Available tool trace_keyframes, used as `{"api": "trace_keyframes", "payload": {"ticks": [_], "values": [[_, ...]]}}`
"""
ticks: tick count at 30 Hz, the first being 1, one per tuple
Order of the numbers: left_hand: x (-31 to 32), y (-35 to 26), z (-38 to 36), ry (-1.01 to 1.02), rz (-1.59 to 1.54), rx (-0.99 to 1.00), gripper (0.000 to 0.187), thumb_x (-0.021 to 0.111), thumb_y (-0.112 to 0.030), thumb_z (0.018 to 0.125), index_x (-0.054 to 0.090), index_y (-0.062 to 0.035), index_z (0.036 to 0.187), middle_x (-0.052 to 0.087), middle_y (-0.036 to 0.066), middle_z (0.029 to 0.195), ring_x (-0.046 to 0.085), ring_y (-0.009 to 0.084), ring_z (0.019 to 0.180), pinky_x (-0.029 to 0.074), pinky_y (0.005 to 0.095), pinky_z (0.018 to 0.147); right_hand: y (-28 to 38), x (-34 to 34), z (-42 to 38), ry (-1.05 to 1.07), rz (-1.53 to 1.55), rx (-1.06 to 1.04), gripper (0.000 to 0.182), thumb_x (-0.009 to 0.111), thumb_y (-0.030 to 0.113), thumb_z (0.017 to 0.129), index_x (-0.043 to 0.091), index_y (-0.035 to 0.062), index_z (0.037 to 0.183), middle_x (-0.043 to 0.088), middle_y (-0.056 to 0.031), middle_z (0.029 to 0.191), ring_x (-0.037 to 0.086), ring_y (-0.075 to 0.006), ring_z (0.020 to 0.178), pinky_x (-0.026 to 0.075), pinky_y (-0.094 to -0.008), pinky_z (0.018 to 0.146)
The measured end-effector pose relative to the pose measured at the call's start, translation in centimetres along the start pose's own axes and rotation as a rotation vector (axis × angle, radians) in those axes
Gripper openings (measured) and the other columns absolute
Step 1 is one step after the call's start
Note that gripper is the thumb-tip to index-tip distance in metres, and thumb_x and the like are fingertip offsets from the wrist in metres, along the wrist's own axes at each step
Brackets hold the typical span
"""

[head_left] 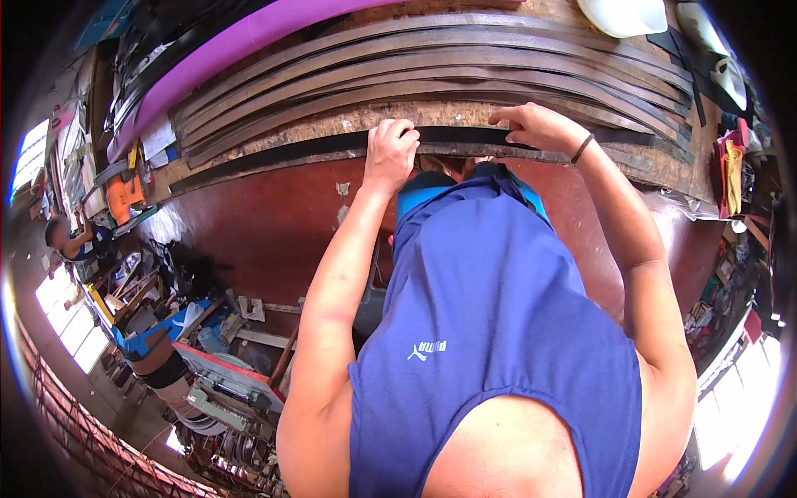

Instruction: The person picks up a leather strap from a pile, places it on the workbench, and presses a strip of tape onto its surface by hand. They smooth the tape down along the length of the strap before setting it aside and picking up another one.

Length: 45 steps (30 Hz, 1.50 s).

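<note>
A long black strip, which looks like leather or belt material, lies along the front edge of the wooden workbench. My left hand is closed with curled fingers over this strip, near its middle; the fingertips are partly hidden. To the right, my right hand hovers at the strip with its index finger stretched out and the thumb apart. No held object shows in it. Behind both hands, several long brown strips are laid side by side across the bench.
A purple roll or sheet runs along the back left. White curved pieces lie at the back right, near yellow and red cloth. Tools and an orange item hang at the left. Another person sits far left. Machinery stands behind me.
</note>
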<state>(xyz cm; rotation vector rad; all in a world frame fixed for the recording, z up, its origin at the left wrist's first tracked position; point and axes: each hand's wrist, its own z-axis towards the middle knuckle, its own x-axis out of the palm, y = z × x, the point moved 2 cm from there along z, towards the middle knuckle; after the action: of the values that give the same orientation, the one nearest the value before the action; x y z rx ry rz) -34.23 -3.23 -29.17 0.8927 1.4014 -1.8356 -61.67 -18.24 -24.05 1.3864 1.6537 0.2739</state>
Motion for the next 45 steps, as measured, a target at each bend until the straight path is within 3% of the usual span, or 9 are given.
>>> {"api": "trace_keyframes", "payload": {"ticks": [8, 28, 38, 45], "values": [[1.1, -1.7, 1.3, 0.031, -0.022, 0.061, 0.015, 0.077, -0.015, 0.08, 0.07, -0.0096, 0.092, 0.066, 0.004, 0.11, 0.061, 0.0269, 0.108, 0.044, 0.0433, 0.091, -2.0, 1.1, 0.4, -0.06, 0.117, 0.0, 0.031, 0.069, 0.008, 0.088, 0.067, 0.0071, 0.119, 0.073, -0.017, 0.095, 0.07, -0.034, 0.088, 0.053, -0.0447, 0.078], [3.6, -3.8, 3.3, 0.084, -0.105, 0.16, 0.015, 0.076, -0.015, 0.08, 0.07, -0.0105, 0.093, 0.066, 0.004, 0.109, 0.06, 0.0246, 0.107, 0.043, 0.0432, 0.094, -2.2, 1.4, 0.5, -0.052, 0.099, 0.061, 0.03, 0.07, 0.01, 0.087, 0.071, 0.0105, 0.118, 0.073, -0.0146, 0.092, 0.07, -0.0337, 0.089, 0.053, -0.0431, 0.079], [1.4, -1.6, 0.9, -0.032, -0.065, -0.012, 0.022, 0.08, -0.02, 0.077, 0.069, -0.0089, 0.093, 0.067, 0.006, 0.11, 0.061, 0.0282, 0.109, 0.041, 0.0443, 0.095, -3.2, 2.0, 0.8, -0.071, 0.127, 0.05, 0.031, 0.071, 0.012, 0.086, 0.072, 0.0118, 0.118, 0.073, -0.0141, 0.093, 0.07, -0.0328, 0.089, 0.054, -0.0432, 0.079], [1.9, -1.9, 1.4, -0.011, -0.068, 0.054, 0.019, 0.079, -0.02, 0.079, 0.07, -0.0102, 0.092, 0.069, 0.003, 0.11, 0.061, 0.0264, 0.108, 0.04, 0.0445, 0.095, -4.2, 2.6, 1.1, -0.104, 0.187, -0.001, 0.028, 0.071, 0.01, 0.087, 0.072, 0.0106, 0.115, 0.073, -0.0131, 0.09, 0.07, -0.0306, 0.087, 0.054, -0.0408, 0.076]]}}
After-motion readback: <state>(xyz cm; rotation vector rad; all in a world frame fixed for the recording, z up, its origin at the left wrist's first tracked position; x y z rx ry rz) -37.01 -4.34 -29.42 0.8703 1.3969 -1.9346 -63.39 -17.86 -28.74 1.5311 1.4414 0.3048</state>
